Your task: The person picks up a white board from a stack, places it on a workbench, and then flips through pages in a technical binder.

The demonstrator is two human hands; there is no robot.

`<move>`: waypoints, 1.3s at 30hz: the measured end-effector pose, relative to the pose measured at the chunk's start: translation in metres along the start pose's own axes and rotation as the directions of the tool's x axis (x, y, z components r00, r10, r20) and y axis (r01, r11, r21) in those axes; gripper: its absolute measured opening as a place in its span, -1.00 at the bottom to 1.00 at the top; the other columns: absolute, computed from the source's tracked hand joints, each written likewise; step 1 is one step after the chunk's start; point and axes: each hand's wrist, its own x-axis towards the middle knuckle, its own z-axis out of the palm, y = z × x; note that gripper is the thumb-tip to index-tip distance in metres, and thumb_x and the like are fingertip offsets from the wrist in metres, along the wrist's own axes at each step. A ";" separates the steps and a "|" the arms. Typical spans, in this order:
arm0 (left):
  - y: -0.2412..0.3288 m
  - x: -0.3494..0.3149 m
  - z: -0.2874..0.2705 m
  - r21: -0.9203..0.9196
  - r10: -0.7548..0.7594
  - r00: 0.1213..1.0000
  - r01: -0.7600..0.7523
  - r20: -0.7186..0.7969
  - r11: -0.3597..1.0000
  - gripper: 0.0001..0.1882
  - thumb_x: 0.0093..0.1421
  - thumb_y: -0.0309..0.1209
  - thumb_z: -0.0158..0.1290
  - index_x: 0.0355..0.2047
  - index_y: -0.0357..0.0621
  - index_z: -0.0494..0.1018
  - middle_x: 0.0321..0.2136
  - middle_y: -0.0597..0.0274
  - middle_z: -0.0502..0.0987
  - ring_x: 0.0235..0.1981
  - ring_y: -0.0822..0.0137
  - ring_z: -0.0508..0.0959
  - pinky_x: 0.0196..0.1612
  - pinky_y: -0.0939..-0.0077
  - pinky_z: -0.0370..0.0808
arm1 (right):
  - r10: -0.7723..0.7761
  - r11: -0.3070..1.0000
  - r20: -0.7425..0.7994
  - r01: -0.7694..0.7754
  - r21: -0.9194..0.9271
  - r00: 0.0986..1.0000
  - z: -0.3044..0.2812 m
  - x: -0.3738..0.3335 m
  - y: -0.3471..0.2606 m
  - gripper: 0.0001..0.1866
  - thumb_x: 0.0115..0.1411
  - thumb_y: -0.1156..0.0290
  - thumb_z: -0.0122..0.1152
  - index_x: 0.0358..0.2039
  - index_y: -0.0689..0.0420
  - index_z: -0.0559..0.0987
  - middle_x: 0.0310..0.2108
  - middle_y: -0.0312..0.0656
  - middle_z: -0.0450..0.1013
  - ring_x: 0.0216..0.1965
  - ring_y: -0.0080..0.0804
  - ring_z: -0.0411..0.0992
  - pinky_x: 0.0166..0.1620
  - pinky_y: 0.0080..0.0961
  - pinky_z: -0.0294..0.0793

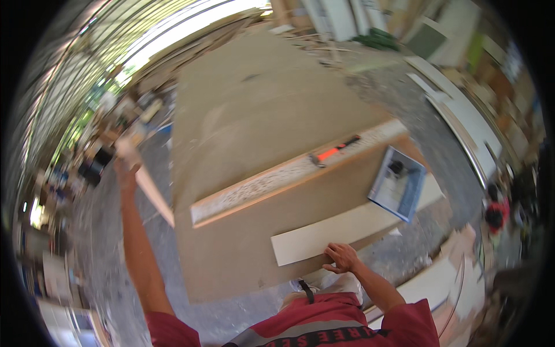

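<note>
Out past the left side of the big brown work table [248, 110], my left hand [126, 173] is closed around a pale wooden plank [151, 191] that slants down toward the table's edge. The hand and the plank's upper end are blurred. At the near edge, my right hand [342, 258] rests on the rim of a cream flat board [324, 234], thumb and fingers a little apart. A long wood-edged panel [254, 194] with a speckled white face lies across the table. On it sits a hammer [332, 152] with an orange and black handle.
A blue-rimmed open box [378, 188] holding a small black object sits over the cream board's right part. Long white boards [457, 127] lie to the right of the table. Scrap wood [199, 43] is heaped beyond the far end, and clutter lines the left side.
</note>
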 end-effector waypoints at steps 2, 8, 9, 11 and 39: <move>-0.010 0.018 -0.001 -0.140 0.011 0.997 -0.001 0.077 0.990 -0.28 0.00 -0.38 0.25 0.13 -0.40 0.22 0.04 -0.12 0.31 0.11 0.01 0.32 0.15 0.21 0.23 | 0.031 0.999 -0.003 -0.031 -0.021 1.000 0.003 -0.001 -0.002 -0.55 0.00 -0.02 0.23 -0.33 0.09 0.38 -0.39 -0.14 0.33 -0.37 -0.10 0.39 -0.34 -0.23 0.39; 0.047 0.001 -0.001 -0.026 0.064 0.995 -0.062 0.078 0.998 -0.40 0.08 -0.19 0.24 -0.05 -0.46 0.39 -0.17 -0.10 0.51 -0.17 0.04 0.53 -0.12 0.23 0.43 | 0.151 0.988 -0.048 -0.152 -0.029 0.987 0.007 -0.008 -0.005 -0.58 0.00 0.01 0.21 -0.42 0.12 0.37 -0.42 -0.14 0.32 -0.39 -0.09 0.38 -0.35 -0.21 0.36; 0.052 -0.010 -0.010 -0.066 0.091 0.995 -0.089 0.039 0.994 -0.43 0.09 -0.17 0.23 -0.09 -0.47 0.42 -0.23 -0.08 0.54 -0.22 0.06 0.55 -0.17 0.23 0.45 | 0.202 0.979 -0.075 -0.203 -0.014 0.977 0.009 -0.006 -0.010 -0.59 0.00 0.02 0.21 -0.44 0.12 0.37 -0.44 -0.14 0.32 -0.40 -0.09 0.38 -0.36 -0.20 0.36; 0.064 -0.041 -0.032 -0.052 0.005 0.997 -0.001 0.073 0.999 -0.51 0.06 -0.21 0.26 -0.20 -0.45 0.49 -0.33 -0.08 0.58 -0.32 0.03 0.57 -0.21 0.20 0.47 | 0.304 0.953 -0.120 -0.301 0.047 0.945 0.016 0.002 -0.020 -0.60 -0.01 0.03 0.20 -0.48 0.12 0.38 -0.48 -0.14 0.34 -0.42 -0.10 0.38 -0.37 -0.20 0.36; 0.540 -0.402 0.046 -0.741 0.662 0.490 -0.046 0.567 0.670 -0.10 -0.11 -0.41 0.28 0.24 -0.27 0.10 0.17 -0.07 0.20 0.25 0.00 0.14 0.30 0.16 0.05 | 0.525 0.131 -0.208 0.163 0.978 0.825 -0.047 -0.018 -0.145 -0.41 0.08 0.34 0.28 0.09 0.28 0.34 -0.11 0.01 0.42 -0.28 -0.19 0.53 -0.21 -0.36 0.59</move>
